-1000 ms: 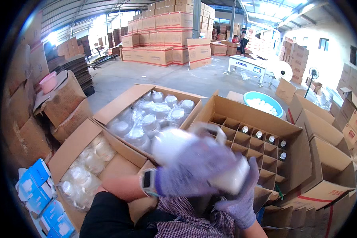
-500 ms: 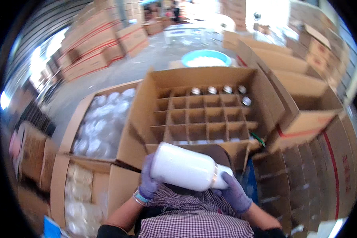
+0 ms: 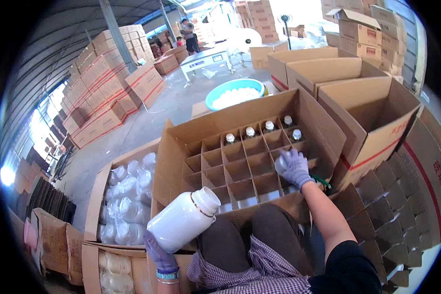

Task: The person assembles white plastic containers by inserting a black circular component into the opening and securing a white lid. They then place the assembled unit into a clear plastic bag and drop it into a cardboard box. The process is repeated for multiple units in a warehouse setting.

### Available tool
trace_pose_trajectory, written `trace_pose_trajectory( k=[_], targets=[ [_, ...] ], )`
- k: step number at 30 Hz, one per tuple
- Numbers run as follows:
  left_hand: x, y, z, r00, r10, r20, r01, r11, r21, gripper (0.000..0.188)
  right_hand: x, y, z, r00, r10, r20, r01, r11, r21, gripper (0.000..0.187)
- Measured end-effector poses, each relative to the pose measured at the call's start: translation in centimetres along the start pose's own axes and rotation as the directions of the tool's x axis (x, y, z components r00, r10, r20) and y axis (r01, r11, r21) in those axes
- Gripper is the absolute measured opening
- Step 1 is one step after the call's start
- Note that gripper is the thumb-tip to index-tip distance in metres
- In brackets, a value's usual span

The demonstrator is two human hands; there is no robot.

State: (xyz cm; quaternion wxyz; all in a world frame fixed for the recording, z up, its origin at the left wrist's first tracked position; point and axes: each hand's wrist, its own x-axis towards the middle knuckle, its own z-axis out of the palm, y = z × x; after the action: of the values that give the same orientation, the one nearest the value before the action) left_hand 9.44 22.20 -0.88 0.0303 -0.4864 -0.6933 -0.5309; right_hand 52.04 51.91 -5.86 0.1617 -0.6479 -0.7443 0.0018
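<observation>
My left hand [image 3: 161, 256], in a purple glove, grips the base of a large white bottle [image 3: 180, 221]. The bottle lies tilted by my left thigh, its gold-ringed, uncapped neck pointing up and right. My right hand [image 3: 296, 167], also gloved, reaches into the right side of a divided carton [image 3: 219, 117]. Its fingers close on a whitish, translucent rounded thing [image 3: 281, 165] over a compartment; its lower part is hidden. Several bottles with pale caps, among them one front bottle [image 3: 296, 134], stand upright in compartments at the far right of this carton.
Left of the carton is a box of plastic-wrapped clear items [image 3: 132, 193], with a box of cream-coloured items [image 3: 116, 269] nearer. Open cartons [image 3: 362, 103] and upright cardboard dividers [image 3: 384, 225] flank the right. Beyond sits a blue basin [image 3: 213, 98] of white pieces.
The white bottle, held in both hands before, has swung left and its neck now points upward. My right hand has left it and moved forward into the carton.
</observation>
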Motion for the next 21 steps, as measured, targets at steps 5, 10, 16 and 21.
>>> trace_pose_trajectory(
  k=[5,10,16,21],
  targets=[
    [-0.3,4.3,0.1,0.957,-0.271,-0.101,0.215,0.901,-0.377,0.058,0.1,-3.2,-1.1,0.964,-0.248,-0.093,0.258,0.958,0.124,0.079],
    [-2.1,6.4,1.5,0.988,0.046,-0.146,-0.080,0.969,-0.234,0.062,-10.2,-11.7,-8.2,0.703,-0.489,0.516,-0.412,0.311,0.856,0.073],
    [-1.8,9.0,0.8,0.995,-0.043,0.094,0.068,0.959,-0.275,0.063,-13.1,-11.6,-13.0,0.680,-0.668,-0.302,0.606,0.280,0.745,0.072],
    [-1.7,7.1,0.1,0.972,-0.143,0.188,0.209,0.887,-0.411,0.059,-15.7,-11.8,-14.9,0.677,-0.708,-0.203,0.570,0.329,0.753,0.117]
  ],
)
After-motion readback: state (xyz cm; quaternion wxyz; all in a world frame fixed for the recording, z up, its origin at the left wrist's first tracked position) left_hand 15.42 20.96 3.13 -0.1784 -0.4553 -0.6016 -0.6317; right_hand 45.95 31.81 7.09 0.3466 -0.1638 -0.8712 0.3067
